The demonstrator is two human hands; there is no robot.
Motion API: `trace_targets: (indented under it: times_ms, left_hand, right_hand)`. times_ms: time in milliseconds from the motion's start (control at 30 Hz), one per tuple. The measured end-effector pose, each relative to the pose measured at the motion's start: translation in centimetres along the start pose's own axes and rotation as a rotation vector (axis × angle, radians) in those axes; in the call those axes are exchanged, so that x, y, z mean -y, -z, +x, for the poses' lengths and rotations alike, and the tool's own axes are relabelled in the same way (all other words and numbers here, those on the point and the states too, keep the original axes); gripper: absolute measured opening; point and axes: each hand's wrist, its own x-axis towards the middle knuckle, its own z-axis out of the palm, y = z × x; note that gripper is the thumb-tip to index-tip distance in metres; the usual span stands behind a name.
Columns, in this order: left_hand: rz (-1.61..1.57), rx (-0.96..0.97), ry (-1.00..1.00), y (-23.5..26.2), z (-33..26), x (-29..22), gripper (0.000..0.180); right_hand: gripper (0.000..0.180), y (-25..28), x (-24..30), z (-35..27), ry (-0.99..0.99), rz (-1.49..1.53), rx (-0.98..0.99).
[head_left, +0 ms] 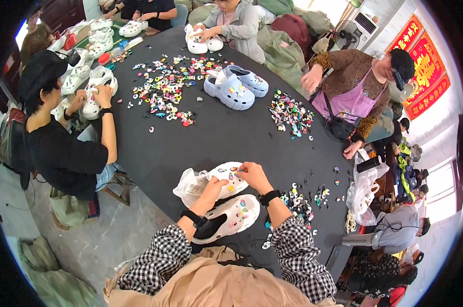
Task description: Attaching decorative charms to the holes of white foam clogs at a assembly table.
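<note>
My left hand (pixel 214 190) grips a white clog (pixel 230 190) that has colourful charms on its upper and clear plastic wrap (pixel 189 185) at its heel end. The fingers of my right hand (pixel 256 176) are pinched together at the toe part of that clog, on a small shoe charm mostly hidden by the fingertips. Just nearer to me lies a second white clog (pixel 248 209), with charms on its upper and a dark opening. To the right of my right forearm is a loose pile of small charms (pixel 293 204).
A pair of light blue clogs (pixel 235 94) stands farther off on the dark table (pixel 190 138). Charm heaps lie at the far left (pixel 165 89) and far right (pixel 291 113). Co-workers sit around the table, some handling white clogs (pixel 99 92). A plastic bag (pixel 364 192) sits at the right edge.
</note>
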Motion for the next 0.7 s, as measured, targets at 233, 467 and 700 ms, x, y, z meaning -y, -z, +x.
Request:
trace_targets:
  times_ms: [233,467,700]
  left_hand:
    - [-0.039,-0.024,0.041,-0.1,-0.1,-0.3,0.023]
    - [-0.089,0.017,0.055,-0.3,-0.5,-0.4,0.021]
    - [0.016,0.001,0.041,-0.3,0.5,0.6,0.019]
  right_hand:
    - [0.028,1.0,1.0,0.2,-0.021,0.019,0.121]
    - [0.025,1.4,0.0,0.7,0.050,0.059,0.189]
    - [0.030,0.5,-1.7,1.5,0.258,-0.123,0.036]
